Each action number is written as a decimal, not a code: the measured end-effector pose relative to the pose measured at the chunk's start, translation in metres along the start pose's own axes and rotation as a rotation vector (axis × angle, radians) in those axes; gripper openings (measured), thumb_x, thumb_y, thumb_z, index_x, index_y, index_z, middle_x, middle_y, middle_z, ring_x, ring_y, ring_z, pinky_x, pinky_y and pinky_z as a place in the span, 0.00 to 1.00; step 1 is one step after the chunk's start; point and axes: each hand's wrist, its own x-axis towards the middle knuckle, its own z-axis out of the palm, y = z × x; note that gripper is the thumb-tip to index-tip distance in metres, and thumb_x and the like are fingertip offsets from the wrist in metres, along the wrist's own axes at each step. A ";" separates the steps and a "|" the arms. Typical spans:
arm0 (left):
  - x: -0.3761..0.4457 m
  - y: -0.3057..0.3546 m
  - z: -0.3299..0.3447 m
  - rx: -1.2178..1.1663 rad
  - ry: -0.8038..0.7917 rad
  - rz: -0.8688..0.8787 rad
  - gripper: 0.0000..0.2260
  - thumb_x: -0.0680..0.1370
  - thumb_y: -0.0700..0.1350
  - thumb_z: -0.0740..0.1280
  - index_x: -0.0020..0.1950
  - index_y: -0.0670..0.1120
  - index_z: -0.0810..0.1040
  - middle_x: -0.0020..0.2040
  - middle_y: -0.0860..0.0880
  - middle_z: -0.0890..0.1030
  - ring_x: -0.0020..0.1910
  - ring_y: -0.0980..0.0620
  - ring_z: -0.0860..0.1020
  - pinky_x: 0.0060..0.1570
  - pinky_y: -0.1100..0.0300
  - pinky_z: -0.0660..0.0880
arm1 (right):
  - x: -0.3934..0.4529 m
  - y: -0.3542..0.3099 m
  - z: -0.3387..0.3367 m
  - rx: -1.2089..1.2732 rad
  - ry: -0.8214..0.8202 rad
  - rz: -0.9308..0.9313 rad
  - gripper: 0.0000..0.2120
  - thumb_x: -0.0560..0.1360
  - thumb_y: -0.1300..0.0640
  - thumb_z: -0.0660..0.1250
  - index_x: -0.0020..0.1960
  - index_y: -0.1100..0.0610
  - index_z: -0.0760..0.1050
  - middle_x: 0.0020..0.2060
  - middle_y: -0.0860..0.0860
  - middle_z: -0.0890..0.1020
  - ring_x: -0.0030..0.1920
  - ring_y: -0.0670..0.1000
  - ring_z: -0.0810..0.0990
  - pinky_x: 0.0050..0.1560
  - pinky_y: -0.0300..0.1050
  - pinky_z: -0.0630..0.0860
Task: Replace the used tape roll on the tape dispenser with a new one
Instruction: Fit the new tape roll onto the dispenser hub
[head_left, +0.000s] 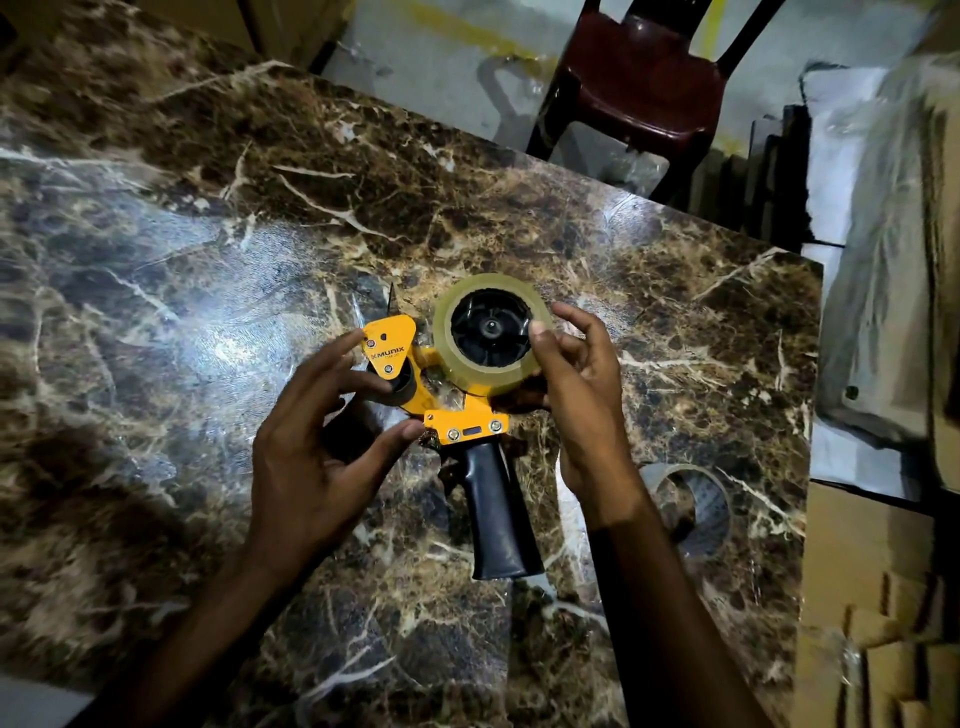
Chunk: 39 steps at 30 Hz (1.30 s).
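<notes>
Tape dispenser (447, 410) lies flat on the marble table (156, 260), yellow frame up, black handle (498, 519) pointing back toward you. A full clear tape roll (491, 332) sits on the black hub (488, 327) at the far end of the frame. It looks seated, or close to it; you cannot see the back face to confirm.

Right hand (582, 395): fingers curled round the near right edge of the roll, thumb tip on its front face. You are gripping the roll, pressing or steadying it on the hub.

Left hand (317, 441): fingers loosely spread and straight. Fingertips touch the yellow guard plate (389, 348) and the roller (400, 387) under it; thumb tip rests against the yellow bracket (465, 423) above the handle. You brace the frame and clamp nothing.

The empty cardboard core (685, 504) stands on the table to the right of the handle, near the table edge, well apart from the dispenser. So the old roll is out.

Step in hand, as I judge it: mounting the new roll. Removal is done; threading is not.

Next move calls for:
- pushing the roll fully home on the hub;
- finding the loose tape end (not visible here);
- leading it past the roller under the guard plate toward the blade (390, 301);
- keeping your fingers off that blade.

Watch which way the roll unwinds; the sticky side can't be read from here.
</notes>
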 end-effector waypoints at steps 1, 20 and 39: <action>0.001 0.001 0.002 -0.010 0.024 -0.024 0.15 0.75 0.56 0.76 0.57 0.50 0.82 0.72 0.50 0.79 0.72 0.58 0.78 0.60 0.63 0.78 | 0.000 -0.001 0.002 -0.008 -0.015 0.003 0.30 0.65 0.33 0.77 0.65 0.38 0.76 0.65 0.54 0.80 0.64 0.58 0.82 0.59 0.70 0.81; -0.010 -0.011 -0.003 -0.081 -0.306 -0.195 0.21 0.81 0.72 0.61 0.71 0.69 0.79 0.38 0.37 0.85 0.29 0.58 0.70 0.35 0.58 0.63 | -0.001 0.013 0.002 0.094 -0.076 0.046 0.18 0.78 0.60 0.73 0.63 0.46 0.74 0.65 0.56 0.80 0.61 0.62 0.83 0.45 0.62 0.87; -0.003 0.014 -0.017 -0.297 -0.521 -0.558 0.39 0.68 0.86 0.54 0.70 0.68 0.81 0.75 0.65 0.78 0.78 0.58 0.73 0.82 0.44 0.63 | 0.007 0.012 0.001 -0.027 -0.008 -0.048 0.20 0.69 0.41 0.77 0.59 0.38 0.79 0.61 0.49 0.84 0.61 0.63 0.84 0.59 0.69 0.82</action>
